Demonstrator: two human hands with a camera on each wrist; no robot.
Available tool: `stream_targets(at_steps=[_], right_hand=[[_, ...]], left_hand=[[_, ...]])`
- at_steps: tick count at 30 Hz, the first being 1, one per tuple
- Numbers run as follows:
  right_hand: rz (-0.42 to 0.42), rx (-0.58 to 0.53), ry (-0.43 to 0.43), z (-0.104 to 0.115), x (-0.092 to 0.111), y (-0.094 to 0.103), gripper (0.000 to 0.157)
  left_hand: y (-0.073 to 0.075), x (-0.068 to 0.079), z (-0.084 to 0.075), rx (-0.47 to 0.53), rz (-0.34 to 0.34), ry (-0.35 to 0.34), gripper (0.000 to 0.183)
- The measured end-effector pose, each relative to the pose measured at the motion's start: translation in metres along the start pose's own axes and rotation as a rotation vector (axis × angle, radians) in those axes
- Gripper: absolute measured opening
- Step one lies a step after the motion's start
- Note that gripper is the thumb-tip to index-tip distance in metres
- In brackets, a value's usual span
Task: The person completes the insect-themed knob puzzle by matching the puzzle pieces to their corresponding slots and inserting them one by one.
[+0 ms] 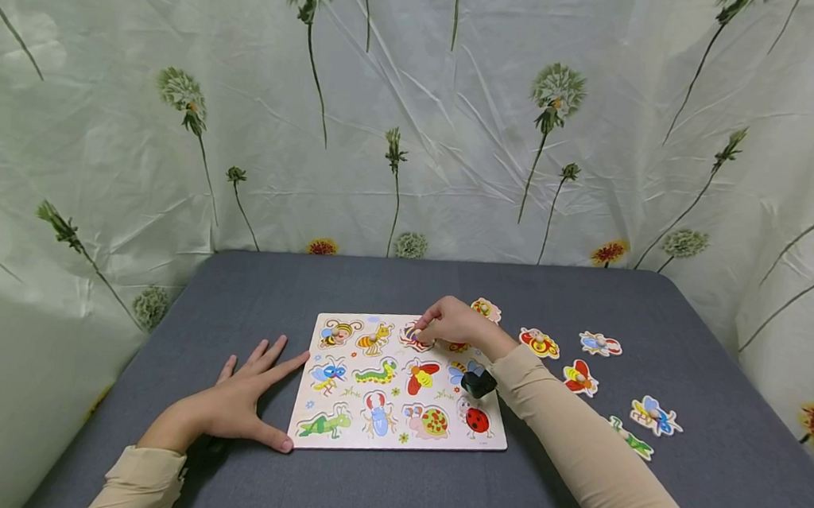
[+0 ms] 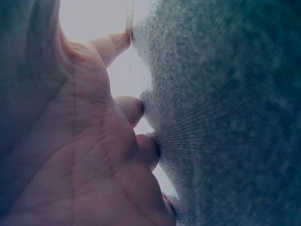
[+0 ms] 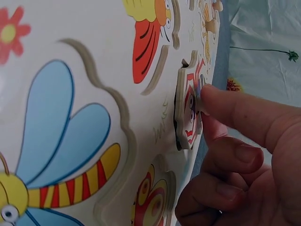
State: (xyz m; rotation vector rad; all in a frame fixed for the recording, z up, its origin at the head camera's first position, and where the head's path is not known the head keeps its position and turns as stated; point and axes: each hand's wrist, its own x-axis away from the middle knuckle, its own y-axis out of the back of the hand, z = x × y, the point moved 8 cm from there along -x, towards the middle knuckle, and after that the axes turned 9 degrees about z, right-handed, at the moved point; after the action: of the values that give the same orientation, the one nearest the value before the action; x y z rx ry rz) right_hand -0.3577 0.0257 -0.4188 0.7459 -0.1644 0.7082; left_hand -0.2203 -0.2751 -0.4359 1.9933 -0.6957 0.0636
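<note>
A wooden insect puzzle board [image 1: 385, 441] lies flat on the table. My right hand [image 1: 453, 321] reaches over its top row, thumb and finger pinching the knob of a spider piece [image 3: 190, 106]. In the right wrist view that piece sits slightly tilted at its matching recess, part of its edge raised above the board. My left hand [image 1: 241, 400] is spread on the table with straight fingers, thumb and index fingertips at the board's left edge. A bee piece [image 1: 338, 334] and an ant-like yellow piece [image 1: 374, 339] with knobs sit in the top row.
Right of the board lie several loose knobbed pieces: a snail [image 1: 486, 310], butterfly [image 1: 539, 343], beetle [image 1: 600, 344], red-winged insect [image 1: 581, 378], blue-winged insect [image 1: 656, 416] and a green piece [image 1: 631, 438] partly behind my sleeve. A flower-print curtain [image 1: 471, 171] hangs behind the table [image 1: 388, 500].
</note>
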Motion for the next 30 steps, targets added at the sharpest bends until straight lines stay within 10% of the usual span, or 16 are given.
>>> stream_targets(at_steps=[30], right_hand=[[-0.033,0.112,-0.024,0.0001,0.0001,0.0003,0.013]], left_hand=[[-0.0007,-0.0009,0.0015,-0.010,-0.003,0.004,0.134]])
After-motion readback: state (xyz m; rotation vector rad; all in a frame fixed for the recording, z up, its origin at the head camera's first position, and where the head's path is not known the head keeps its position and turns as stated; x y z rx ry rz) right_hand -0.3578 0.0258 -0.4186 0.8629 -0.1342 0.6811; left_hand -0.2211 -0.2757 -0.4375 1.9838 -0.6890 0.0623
